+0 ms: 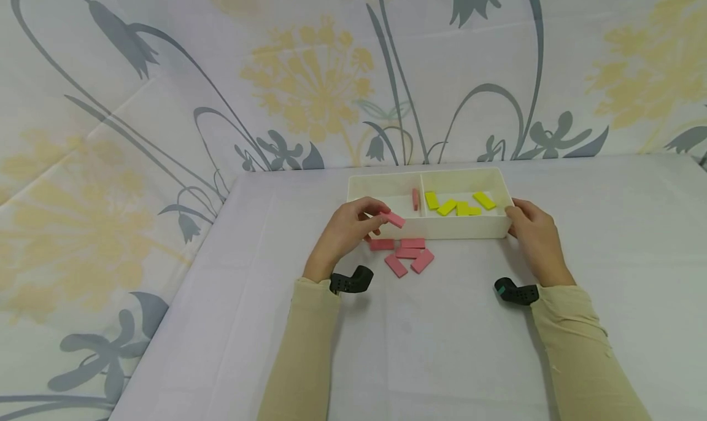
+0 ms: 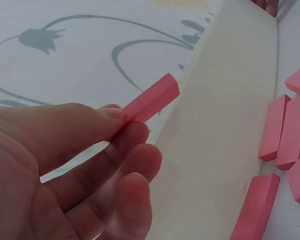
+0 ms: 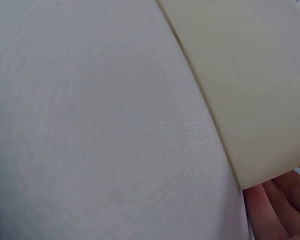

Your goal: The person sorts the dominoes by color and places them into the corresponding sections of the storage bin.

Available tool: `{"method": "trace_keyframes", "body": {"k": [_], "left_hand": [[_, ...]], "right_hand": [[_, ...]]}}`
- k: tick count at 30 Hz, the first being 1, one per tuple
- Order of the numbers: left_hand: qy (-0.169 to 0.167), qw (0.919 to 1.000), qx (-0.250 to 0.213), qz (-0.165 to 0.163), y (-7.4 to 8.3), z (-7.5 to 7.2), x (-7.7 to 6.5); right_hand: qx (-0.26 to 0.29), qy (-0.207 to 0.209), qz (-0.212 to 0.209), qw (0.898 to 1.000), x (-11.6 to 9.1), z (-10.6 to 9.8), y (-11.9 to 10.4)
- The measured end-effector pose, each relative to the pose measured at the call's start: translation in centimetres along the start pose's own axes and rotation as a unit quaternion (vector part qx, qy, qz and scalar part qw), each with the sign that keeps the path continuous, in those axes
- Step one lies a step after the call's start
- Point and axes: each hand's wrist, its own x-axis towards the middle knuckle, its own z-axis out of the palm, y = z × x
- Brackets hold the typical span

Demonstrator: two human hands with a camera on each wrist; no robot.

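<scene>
My left hand (image 1: pixel 347 227) pinches a pink block (image 1: pixel 394 219) between thumb and fingertips, above the front wall of a white two-compartment box (image 1: pixel 442 227). In the left wrist view the pink block (image 2: pixel 152 99) points up and away from the fingertips. At the box's front right corner, my right hand (image 1: pixel 534 237) grips the wall, thumb near the rim. Its fingers (image 3: pixel 280 210) show beside that corner in the right wrist view; the thumb is hidden there. One pink block (image 1: pixel 415 199) stands in the left compartment against the divider. Several yellow blocks (image 1: pixel 483 200) lie in the right compartment.
Several loose pink blocks (image 1: pixel 422 261) lie on the white-covered table (image 1: pixel 431 347) just in front of the box. A flower-patterned cloth (image 1: pixel 331 71) hangs behind the table and along its left side. Each wrist carries a black camera mount (image 1: pixel 351 280).
</scene>
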Motion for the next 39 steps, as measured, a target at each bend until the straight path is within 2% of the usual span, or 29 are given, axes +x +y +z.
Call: {"method": "trace_keyframes", "body": {"k": [6, 13, 22, 32, 39], "left_hand": [[0.010, 0.9999, -0.009, -0.010, 0.06, 0.27, -0.01], [0.028, 0.9994, -0.019, 0.000, -0.01, 0.52, 0.14], [0.038, 0.9989, -0.026, -0.007, 0.08, 0.61, 0.12], [0.022, 0.9984, -0.045, -0.026, -0.04, 0.58, -0.02], [0.018, 0.9948, -0.093, -0.037, -0.02, 0.58, 0.00]], "right_hand": [[0.002, -0.006, 0.007, 1.000, -0.03, 0.00, 0.03], [0.001, -0.008, 0.005, 1.000, -0.02, -0.01, -0.11], [0.001, -0.006, 0.008, 1.000, 0.05, -0.01, -0.19], [0.002, -0.008, 0.011, 1.000, 0.00, 0.02, -0.12], [-0.001, -0.007, 0.008, 1.000, 0.04, 0.01, -0.09]]}}
